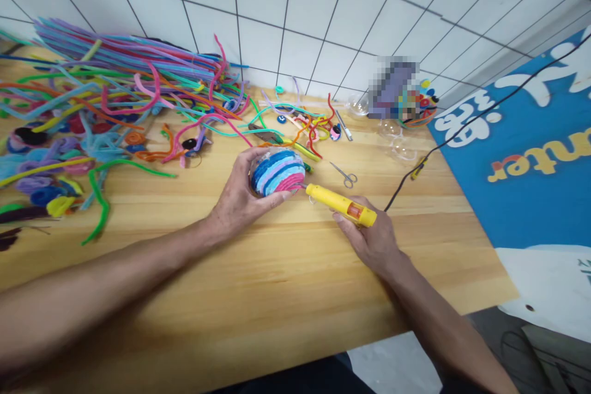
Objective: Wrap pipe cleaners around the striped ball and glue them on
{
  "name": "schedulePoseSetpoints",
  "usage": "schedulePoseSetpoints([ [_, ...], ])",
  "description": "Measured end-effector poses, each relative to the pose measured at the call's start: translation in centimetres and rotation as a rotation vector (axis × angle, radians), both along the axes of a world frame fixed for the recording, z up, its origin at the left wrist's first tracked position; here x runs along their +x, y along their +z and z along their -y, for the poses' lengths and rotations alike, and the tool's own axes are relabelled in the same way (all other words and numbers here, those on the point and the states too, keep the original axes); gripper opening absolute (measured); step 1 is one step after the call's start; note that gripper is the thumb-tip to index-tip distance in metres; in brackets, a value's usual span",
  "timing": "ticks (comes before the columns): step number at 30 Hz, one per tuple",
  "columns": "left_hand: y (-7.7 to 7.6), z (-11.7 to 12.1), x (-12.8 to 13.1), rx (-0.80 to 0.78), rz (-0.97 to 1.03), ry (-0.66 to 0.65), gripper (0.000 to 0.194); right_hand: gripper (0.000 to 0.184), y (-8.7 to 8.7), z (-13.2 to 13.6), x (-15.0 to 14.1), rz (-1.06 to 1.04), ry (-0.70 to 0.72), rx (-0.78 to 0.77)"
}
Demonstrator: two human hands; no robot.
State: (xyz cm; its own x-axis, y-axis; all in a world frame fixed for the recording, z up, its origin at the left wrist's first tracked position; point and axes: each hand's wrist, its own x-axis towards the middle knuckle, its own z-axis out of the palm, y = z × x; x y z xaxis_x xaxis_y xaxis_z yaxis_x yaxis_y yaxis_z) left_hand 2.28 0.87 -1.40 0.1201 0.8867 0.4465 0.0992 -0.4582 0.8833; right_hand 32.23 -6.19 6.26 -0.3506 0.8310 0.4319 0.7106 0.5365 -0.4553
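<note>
My left hand [240, 194] is wrapped round a ball [277, 171] covered in bands of blue, light blue, lilac and pink pipe cleaner. A bit of clear shell shows at the ball's upper left. In my right hand [369, 237] is a yellow glue gun [339, 202], its nozzle at the pink patch on the ball's lower right side. Whether the tip touches the patch I cannot tell. Just beyond the glue gun lies a pair of small scissors [346, 176] on the wooden table [258, 283].
Loose pipe cleaners [129, 104] and a long bundle [133, 52] cover the table's left and back. Clear plastic half-shells [404, 146] and a pen-like tool [344, 125] lie at the back. A black cord [429, 152] runs right, past a blue sign [517, 197]. White tiles [263, 6] stand behind.
</note>
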Motion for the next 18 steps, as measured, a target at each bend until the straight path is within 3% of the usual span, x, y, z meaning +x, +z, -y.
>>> schedulePoseSetpoints([
  [10,0.27,-0.1,0.2,0.051,0.01,-0.018,0.089,0.019,-0.09,0.04,-0.16,-0.013,0.016,-0.039],
  [18,0.63,0.06,0.22,0.048,0.01,-0.028,0.088,0.013,0.06,0.15,-0.06,-0.007,-0.026,-0.037],
])
